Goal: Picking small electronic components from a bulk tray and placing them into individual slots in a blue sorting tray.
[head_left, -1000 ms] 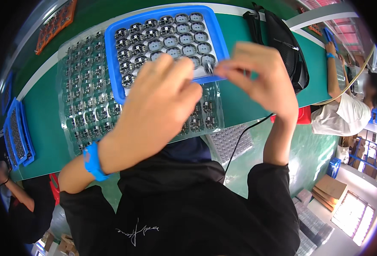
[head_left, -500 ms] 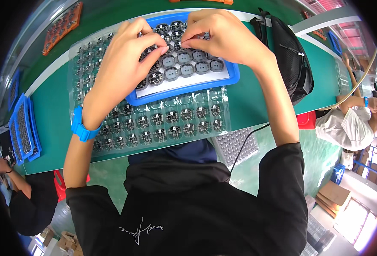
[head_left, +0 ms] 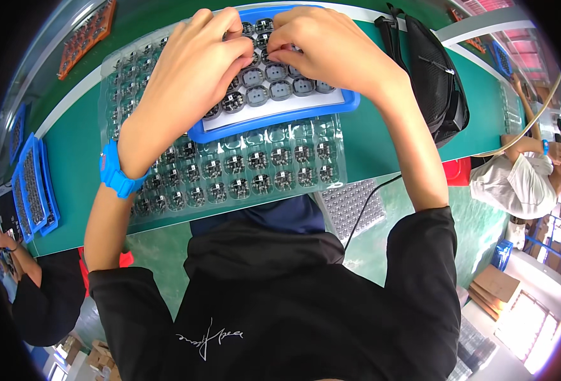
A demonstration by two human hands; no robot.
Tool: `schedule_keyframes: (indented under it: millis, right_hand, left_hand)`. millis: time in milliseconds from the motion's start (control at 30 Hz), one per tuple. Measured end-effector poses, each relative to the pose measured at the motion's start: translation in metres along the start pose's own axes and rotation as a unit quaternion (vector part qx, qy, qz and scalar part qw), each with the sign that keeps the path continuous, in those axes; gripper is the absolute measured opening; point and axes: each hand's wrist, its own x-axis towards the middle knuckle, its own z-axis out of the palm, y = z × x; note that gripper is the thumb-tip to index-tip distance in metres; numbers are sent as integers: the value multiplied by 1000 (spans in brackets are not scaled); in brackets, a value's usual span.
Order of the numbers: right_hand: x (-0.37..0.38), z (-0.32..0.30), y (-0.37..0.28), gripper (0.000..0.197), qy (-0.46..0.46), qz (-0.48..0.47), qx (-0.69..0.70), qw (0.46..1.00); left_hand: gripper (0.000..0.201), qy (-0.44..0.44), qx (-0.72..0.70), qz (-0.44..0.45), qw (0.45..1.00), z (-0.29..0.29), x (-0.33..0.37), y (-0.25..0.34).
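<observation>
A blue tray [head_left: 274,122] lined with white holds rows of rounded grey plastic housings [head_left: 280,89]. The near ones on the right show bare grey insides, while others, like the near-left housing [head_left: 233,102], carry a small black circuit board. Both hands work over the tray's middle. My left hand [head_left: 201,60] is closed, thumb and fingertips pinched at a housing in the middle. Close by on its right, my right hand [head_left: 321,47] has thumb and forefinger pinched too. Whatever sits between the fingertips is mostly hidden. A blue band [head_left: 120,174] circles my left wrist.
Under the blue tray lies a clear plastic blister tray [head_left: 339,146] with many small circuit boards [head_left: 239,188]. A black bag [head_left: 429,82] lies to the right. More blue trays [head_left: 36,184] stand at left, an orange tray [head_left: 86,38] beyond. Co-workers sit on both sides.
Both hands have shifted slightly farther away over the tray, with the fingertips still pinched close together. The left forearm has swung a little outward to the left.
</observation>
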Motion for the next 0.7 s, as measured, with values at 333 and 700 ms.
schedule_keyframes:
  millis: [333,700]
  right_hand:
    - [-7,5,-6,15,29,10,-15,999]
    - [-91,20,-98,20,0,68,146,987]
  left_hand:
    - [13,15,44,10,999,4,0,4]
    - [27,-113,-138,-158,971,-39,-102,82]
